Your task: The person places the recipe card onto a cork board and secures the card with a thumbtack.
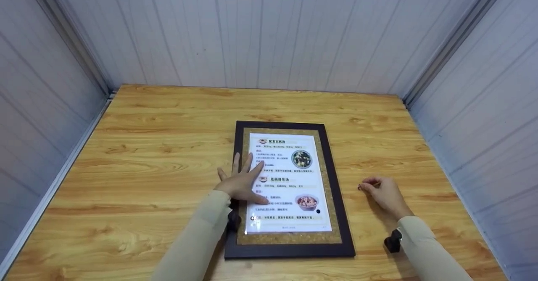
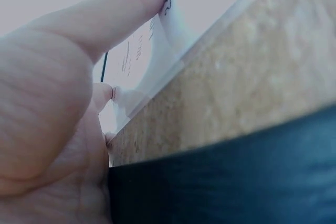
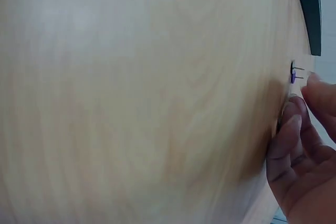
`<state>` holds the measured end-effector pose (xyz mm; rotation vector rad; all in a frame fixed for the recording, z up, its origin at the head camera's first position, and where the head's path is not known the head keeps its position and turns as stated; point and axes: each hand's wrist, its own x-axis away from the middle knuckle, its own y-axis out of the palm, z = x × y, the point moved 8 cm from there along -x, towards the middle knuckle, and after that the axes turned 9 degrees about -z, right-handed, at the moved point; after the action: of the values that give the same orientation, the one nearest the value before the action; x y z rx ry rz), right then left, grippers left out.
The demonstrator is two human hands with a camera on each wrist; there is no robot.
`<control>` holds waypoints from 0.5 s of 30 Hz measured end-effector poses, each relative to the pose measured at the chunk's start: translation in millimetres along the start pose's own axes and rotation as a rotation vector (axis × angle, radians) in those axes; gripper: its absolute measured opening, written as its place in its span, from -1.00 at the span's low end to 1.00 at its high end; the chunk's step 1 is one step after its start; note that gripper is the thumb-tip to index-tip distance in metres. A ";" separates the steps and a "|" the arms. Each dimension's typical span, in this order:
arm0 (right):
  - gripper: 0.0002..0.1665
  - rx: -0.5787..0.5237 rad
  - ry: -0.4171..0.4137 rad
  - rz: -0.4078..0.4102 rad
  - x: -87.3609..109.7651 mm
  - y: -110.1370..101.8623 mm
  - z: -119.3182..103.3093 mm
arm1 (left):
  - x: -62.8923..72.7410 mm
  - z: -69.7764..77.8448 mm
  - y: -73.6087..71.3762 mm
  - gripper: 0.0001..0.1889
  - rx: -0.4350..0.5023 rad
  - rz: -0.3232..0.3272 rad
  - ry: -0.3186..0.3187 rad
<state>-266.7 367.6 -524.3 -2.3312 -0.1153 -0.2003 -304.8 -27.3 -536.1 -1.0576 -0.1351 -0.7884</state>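
Observation:
A dark-framed cork board lies on the table with a printed recipe sheet on it. Across the sheet's left side spreads my left hand, its thumb and fingers straight and wide apart. On the sheet's lower part show a black round tack head and a small dark ring-like dot. Right of the board my right hand bends its fingers down at the tabletop. Thumbtacks, points up, sit right by its fingertips; whether it pinches one I cannot tell.
The wood-grain table stretches out on both sides of the board. Pale panel walls rise behind it and at the left and right. Dark wrist devices sit at the sleeve cuffs.

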 end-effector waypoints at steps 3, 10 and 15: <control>-0.81 0.011 -0.008 -0.004 -2.0 2.1 -1.0 | 0.7 0.3 -1.2 0.25 0.004 0.004 0.000; -0.81 0.082 0.012 -0.017 -5.4 4.3 1.7 | 0.8 0.4 -1.3 0.23 -0.012 0.005 -0.007; -0.75 0.017 0.077 0.009 -5.3 -1.9 4.8 | 0.0 1.2 -0.5 0.23 -0.022 0.011 -0.012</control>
<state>-271.7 372.3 -527.1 -2.3038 -0.0684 -0.2840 -304.8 -26.4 -535.2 -1.0837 -0.1308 -0.7748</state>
